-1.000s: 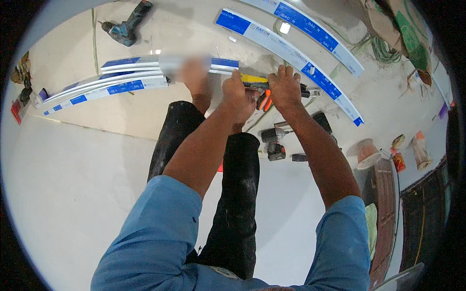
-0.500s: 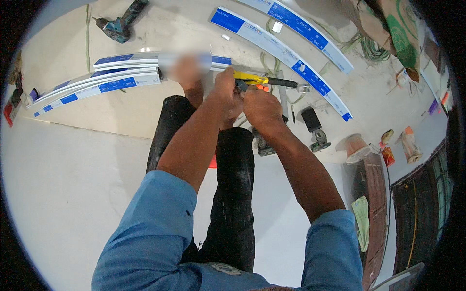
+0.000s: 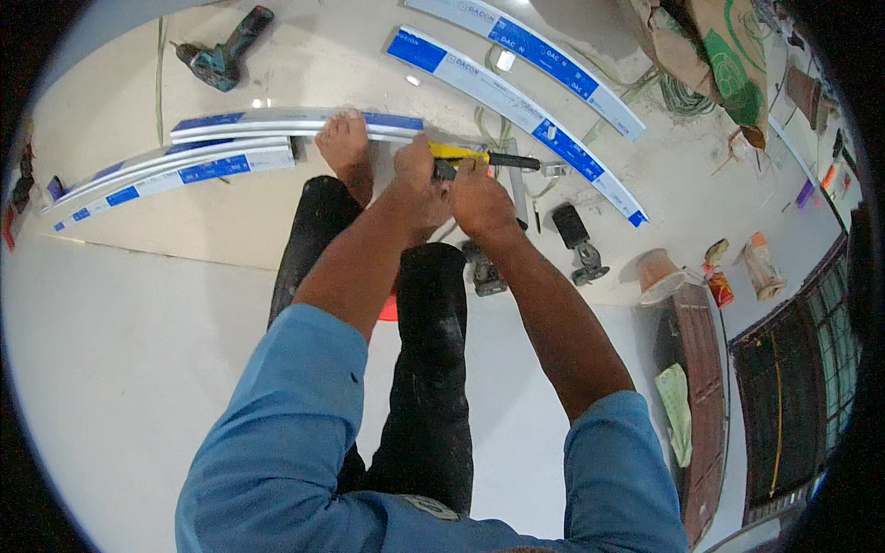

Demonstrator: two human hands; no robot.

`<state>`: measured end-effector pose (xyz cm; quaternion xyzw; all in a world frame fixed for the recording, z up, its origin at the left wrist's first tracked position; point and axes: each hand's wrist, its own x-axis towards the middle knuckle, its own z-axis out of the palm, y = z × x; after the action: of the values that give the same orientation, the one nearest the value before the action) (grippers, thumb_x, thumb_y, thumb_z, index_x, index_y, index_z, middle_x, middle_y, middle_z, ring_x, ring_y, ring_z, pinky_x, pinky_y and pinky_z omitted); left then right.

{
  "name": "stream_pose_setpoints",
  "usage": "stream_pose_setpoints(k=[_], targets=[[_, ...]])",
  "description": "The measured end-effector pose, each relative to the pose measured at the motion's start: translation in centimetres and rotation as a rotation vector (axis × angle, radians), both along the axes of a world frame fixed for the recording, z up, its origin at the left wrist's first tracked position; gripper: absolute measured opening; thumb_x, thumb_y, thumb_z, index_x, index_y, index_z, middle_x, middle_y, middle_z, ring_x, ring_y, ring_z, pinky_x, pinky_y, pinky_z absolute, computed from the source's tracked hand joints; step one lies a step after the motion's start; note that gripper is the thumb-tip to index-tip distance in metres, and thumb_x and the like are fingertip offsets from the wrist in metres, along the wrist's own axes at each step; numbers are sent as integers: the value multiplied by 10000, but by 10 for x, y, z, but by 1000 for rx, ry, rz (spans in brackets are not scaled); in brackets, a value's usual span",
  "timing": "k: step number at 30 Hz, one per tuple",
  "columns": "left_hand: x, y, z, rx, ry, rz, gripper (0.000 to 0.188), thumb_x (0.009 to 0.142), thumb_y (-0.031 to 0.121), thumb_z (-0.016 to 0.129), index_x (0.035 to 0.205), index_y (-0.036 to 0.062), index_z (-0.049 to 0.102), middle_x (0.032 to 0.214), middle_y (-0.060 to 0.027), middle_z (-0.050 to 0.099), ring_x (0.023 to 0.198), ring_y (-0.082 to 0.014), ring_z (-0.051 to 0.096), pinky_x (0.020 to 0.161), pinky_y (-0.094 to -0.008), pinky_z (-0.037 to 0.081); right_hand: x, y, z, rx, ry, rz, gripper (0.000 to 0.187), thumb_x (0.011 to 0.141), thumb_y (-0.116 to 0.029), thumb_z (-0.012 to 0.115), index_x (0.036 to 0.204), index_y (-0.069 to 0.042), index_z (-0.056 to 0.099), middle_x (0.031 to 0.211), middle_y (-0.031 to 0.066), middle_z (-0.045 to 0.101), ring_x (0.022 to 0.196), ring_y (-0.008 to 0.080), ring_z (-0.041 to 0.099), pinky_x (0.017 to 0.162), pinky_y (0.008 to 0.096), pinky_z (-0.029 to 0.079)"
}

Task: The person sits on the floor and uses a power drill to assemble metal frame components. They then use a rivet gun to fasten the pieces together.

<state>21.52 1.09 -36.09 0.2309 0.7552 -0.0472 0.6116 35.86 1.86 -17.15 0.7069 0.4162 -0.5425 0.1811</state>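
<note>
White and blue plastic-looking strips point(image 3: 277, 123) lie stacked on the floor at the left. My bare left foot point(image 3: 345, 145) presses on the upper stack near its right end. My left hand point(image 3: 415, 164) is closed at that end, its fingers mostly hidden. Just right of it, my right hand point(image 3: 481, 201) is closed too, with its thumb and fingers against a small dark thing point(image 3: 444, 170) between the hands. Behind the hands shows a yellow and black tool point(image 3: 461, 153) with a black grip pointing right. Its kind and what holds it are unclear.
A teal cordless drill point(image 3: 218, 60) lies at the far left. Two more strips point(image 3: 516, 111) curve across the right. Beside my right hand rest another power tool point(image 3: 579, 241) and a dark tool point(image 3: 486, 274). A tub point(image 3: 658, 275), a brown panel point(image 3: 702, 396) and cardboard point(image 3: 728, 55) stand further right.
The whole view has shifted slightly, so things sit a little further left. Both hands stay together at the strips' end, with little visible movement.
</note>
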Motion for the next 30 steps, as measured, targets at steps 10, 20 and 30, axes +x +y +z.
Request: stream_pose_setpoints(k=[10,20,30], targets=[[-36,-23,-15,439,-42,-568,389,1048,330,654,1176,-36,684,979,-251,749,901,-411,761,743,-533,598,47,-11,-49,266,-16,478,859,871,-461,868,1472,58,540,1440,288,593,1355,438,577,1038,569,541],[19,36,61,-69,46,107,531,1107,442,572,1105,-69,714,947,-238,737,755,-334,734,689,-476,604,69,-30,-107,349,112,376,381,871,-342,804,1168,-110,743,913,188,786,921,380,782,897,552,596],[30,35,71,-75,27,128,602,1118,493,526,1187,-82,690,1000,-222,726,905,-333,769,699,-492,628,59,-46,-108,606,-126,404,265,916,-197,743,1156,-83,738,1039,212,737,900,454,759,847,531,595]])
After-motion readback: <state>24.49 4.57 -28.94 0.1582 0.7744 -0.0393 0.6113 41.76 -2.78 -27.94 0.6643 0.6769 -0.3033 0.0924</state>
